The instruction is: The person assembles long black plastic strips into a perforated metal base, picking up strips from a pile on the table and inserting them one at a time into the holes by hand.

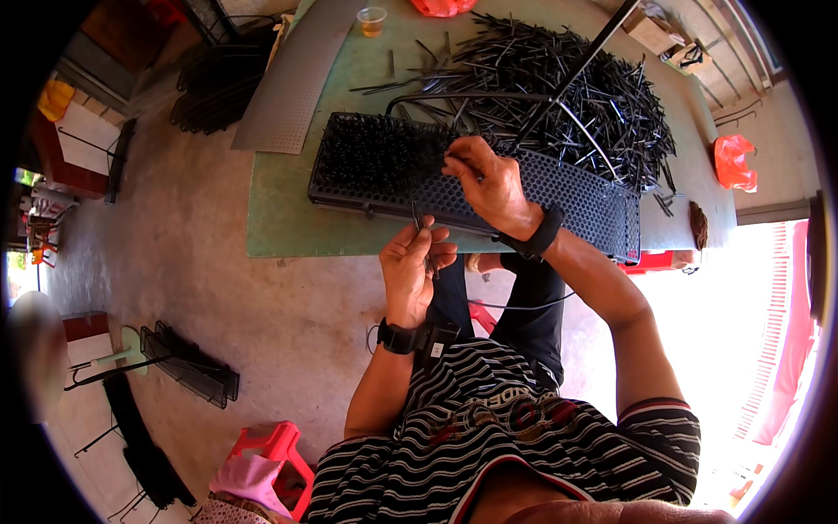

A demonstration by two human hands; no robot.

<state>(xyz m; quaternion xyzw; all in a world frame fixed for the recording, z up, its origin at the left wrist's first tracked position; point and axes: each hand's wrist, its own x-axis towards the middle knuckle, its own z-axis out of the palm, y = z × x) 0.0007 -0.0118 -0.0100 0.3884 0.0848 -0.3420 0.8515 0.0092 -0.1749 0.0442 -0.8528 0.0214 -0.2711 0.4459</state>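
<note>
A long black perforated rack (pixel 563 194) lies along the near edge of the green table. Its left part is packed with upright thin black sticks (pixel 371 155); the holes toward its right end are bare. My left hand (pixel 410 266) is closed around a few of the thin black sticks just in front of the rack's near edge. Over the border between the packed and bare holes, my right hand (pixel 493 185) is pinched, fingertips together; what they hold is too small to make out. Behind the rack spreads a big heap of loose black sticks (pixel 567 96).
A black metal rod frame (pixel 489 96) stands up over the rack and heap. Back left on the table (pixel 279 210) are a grey perforated sheet (pixel 301 79) and a cup of amber liquid (pixel 371 23). A red plastic stool (pixel 284 454) is on the floor at lower left.
</note>
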